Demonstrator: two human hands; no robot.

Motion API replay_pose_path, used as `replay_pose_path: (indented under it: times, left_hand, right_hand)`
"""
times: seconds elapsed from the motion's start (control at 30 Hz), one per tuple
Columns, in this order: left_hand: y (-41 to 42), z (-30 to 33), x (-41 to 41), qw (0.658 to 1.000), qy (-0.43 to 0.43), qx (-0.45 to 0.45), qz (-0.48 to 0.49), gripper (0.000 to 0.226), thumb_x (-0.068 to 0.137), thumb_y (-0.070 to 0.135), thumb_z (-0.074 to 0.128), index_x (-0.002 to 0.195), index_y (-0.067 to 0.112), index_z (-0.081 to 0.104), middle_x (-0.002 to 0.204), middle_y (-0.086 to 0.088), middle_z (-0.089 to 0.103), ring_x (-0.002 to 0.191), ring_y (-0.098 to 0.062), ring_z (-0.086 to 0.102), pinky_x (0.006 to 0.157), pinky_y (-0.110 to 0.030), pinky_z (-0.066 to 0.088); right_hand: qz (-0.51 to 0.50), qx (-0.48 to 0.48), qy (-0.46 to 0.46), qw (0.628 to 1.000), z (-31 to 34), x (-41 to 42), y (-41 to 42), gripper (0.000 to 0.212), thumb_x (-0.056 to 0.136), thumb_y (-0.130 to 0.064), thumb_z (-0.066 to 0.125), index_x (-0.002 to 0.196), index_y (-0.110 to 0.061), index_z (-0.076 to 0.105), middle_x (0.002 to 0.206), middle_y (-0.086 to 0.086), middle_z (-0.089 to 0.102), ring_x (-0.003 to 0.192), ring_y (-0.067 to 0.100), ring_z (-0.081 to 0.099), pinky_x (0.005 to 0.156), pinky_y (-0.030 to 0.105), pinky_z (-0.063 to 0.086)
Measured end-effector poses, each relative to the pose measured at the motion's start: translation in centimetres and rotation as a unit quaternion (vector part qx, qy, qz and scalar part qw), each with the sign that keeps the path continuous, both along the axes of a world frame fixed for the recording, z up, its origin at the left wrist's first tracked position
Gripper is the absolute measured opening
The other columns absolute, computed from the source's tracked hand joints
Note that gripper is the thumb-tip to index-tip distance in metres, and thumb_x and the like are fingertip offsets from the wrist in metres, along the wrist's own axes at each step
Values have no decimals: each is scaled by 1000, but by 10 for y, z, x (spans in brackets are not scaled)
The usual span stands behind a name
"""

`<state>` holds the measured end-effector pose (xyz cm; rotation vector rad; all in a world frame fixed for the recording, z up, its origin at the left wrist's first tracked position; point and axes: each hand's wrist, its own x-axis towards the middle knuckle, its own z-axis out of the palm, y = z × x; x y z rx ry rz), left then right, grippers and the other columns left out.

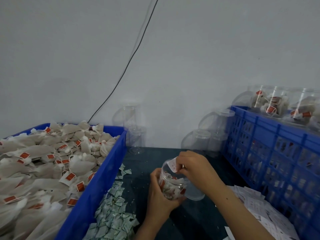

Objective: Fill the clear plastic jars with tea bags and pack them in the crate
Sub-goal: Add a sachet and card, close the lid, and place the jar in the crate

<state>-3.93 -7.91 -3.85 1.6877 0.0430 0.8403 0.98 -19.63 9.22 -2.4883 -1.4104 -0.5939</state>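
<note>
Clear thin plastic jar (170, 181), part-filled with tea bags, tilted above the dark table (195, 220) at near centre. Gripped round the lower wall by the left hand (160, 193); right hand (192, 168) pinching a white slip (173, 164) at the open mouth. Probably light, slick, easily squeezed: best held round the body. Left, blue bin (97, 181) of loose tea bags (43, 163); right, blue crate (270, 153) of filled jars.

Tea-bag bin (97, 184) left, crate (270, 153) right, empty jars (204, 141) behind.
</note>
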Motion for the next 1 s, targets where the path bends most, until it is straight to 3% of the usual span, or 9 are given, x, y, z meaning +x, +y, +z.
replay_pose_path:
  times: [0.2, 0.27, 0.37, 0.43, 0.5, 0.57, 0.67, 0.77, 1.0]
  left_hand:
    - [-3, 2, 0, 1000, 5, 8, -1, 95, 48, 31, 92, 118, 54, 32, 122, 3, 56, 106, -9, 63, 80, -25, 55]
    - [-4, 2, -1, 1000, 13, 6, -2, 96, 48, 33, 92, 118, 58, 31, 123, 4, 54, 106, -8, 62, 81, -24, 55]
    - [-4, 2, -2, 1000, 15, 1, 3, 96, 45, 36, 91, 117, 58, 31, 124, 4, 53, 107, -10, 61, 81, -27, 56]
    - [-3, 1, -2, 1000, 10, -3, 12, 97, 43, 35, 90, 119, 50, 33, 123, 4, 54, 107, -12, 61, 83, -31, 56]
    - [-3, 1, -3, 1000, 8, -11, 12, 96, 42, 34, 89, 121, 42, 35, 124, 4, 54, 108, -10, 60, 85, -30, 56]
    - [-3, 2, -5, 1000, 8, -21, 7, 96, 42, 33, 89, 121, 40, 36, 125, 6, 53, 108, -9, 61, 86, -29, 56]
    - [-3, 3, -6, 1000, 14, -21, 9, 93, 43, 32, 88, 120, 42, 35, 123, 7, 54, 107, -10, 61, 87, -32, 56]
    - [-1, 2, -5, 1000, 19, -16, 15, 94, 46, 22, 90, 121, 39, 35, 123, 7, 54, 107, -9, 61, 89, -31, 55]
    - [1, 2, -4, 1000, 20, 5, 21, 94, 48, 13, 90, 121, 40, 37, 121, 9, 55, 104, -6, 61, 82, -17, 51]
  right_hand:
    - [-65, -226, 55, 970, 15, -4, 15, 22, 93, -15, 54, 110, -17, 67, 111, 5, 65, 103, 22, 60, 86, 28, 44]
    - [-66, -244, 77, 964, 15, -5, 15, 25, 93, -13, 53, 111, -16, 69, 113, 6, 64, 103, 24, 61, 87, 29, 46]
    - [-26, -163, 87, 982, 16, -2, 6, 31, 92, -7, 53, 110, -23, 72, 114, -3, 66, 97, 14, 60, 90, 28, 48]
    - [-12, -12, 88, 996, 14, 10, -8, 34, 92, -2, 51, 110, -22, 71, 111, -7, 67, 96, 8, 59, 91, 26, 49]
    - [-22, 196, 111, 974, 1, 25, -25, 34, 91, 4, 51, 108, -19, 70, 104, -7, 68, 95, 6, 61, 90, 26, 50]
    - [-68, 285, 169, 941, -23, 41, -39, 36, 89, 2, 57, 115, -23, 61, 107, -2, 63, 102, 13, 59, 91, 30, 49]
    - [-138, 165, 317, 924, -73, 56, -44, 80, 80, -24, 76, 145, -19, 28, 142, 11, 39, 132, 27, 36, 107, 37, 35]
    - [-153, 81, 374, 911, -108, 58, -39, 122, 68, -42, 82, 153, -22, -3, 156, 8, 17, 143, 30, 19, 115, 38, 24]
    - [-98, 141, 305, 937, -101, 54, -38, 119, 64, -42, 84, 151, -33, 2, 152, -1, 25, 139, 20, 25, 116, 38, 23]
